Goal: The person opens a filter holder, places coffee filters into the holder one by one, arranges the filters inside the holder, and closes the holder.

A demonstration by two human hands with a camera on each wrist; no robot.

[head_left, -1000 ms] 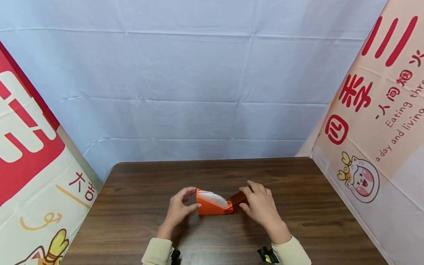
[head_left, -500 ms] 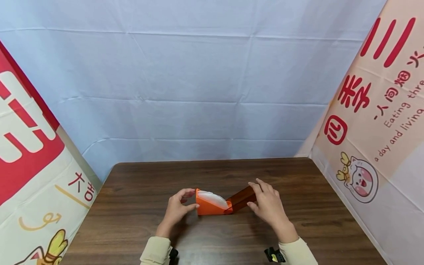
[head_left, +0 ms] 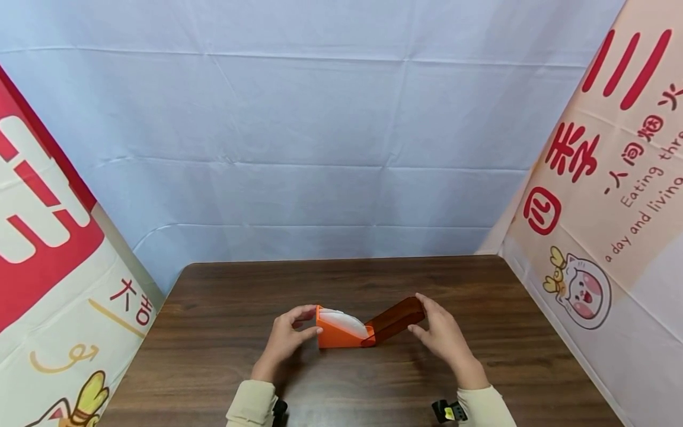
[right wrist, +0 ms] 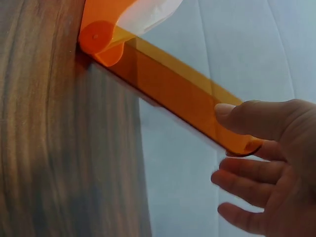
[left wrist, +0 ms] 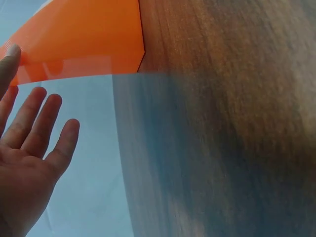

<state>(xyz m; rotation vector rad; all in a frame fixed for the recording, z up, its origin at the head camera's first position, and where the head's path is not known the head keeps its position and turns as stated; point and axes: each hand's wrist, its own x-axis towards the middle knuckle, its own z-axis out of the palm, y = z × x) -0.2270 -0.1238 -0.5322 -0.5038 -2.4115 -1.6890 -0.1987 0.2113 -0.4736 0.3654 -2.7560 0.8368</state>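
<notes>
A small orange box (head_left: 341,339) with one sloping side sits mid-table, thin white rounded sheets (head_left: 347,323) standing in it. Its see-through orange lid (head_left: 396,320) is swung out to the right on a hinge, its free end raised off the table. My left hand (head_left: 286,338) holds the box's tall left end, thumb on the near wall (left wrist: 79,42) and index finger on the far side. At the lid's free end, my right hand (head_left: 445,335) pinches with thumb and index finger; its other fingers are spread loose in the right wrist view.
The dark wooden table (head_left: 256,281) ends at a pale blue cloth backdrop (head_left: 299,196). Printed cloths hang at the left (head_left: 48,237) and right (head_left: 603,196). Pale sleeves (head_left: 252,403) and dark wrist straps (head_left: 448,410) show at the front.
My right hand has moved rightward with the lid, which swings further away from the box and shows more of its length. My left hand and the box have stayed in place.
</notes>
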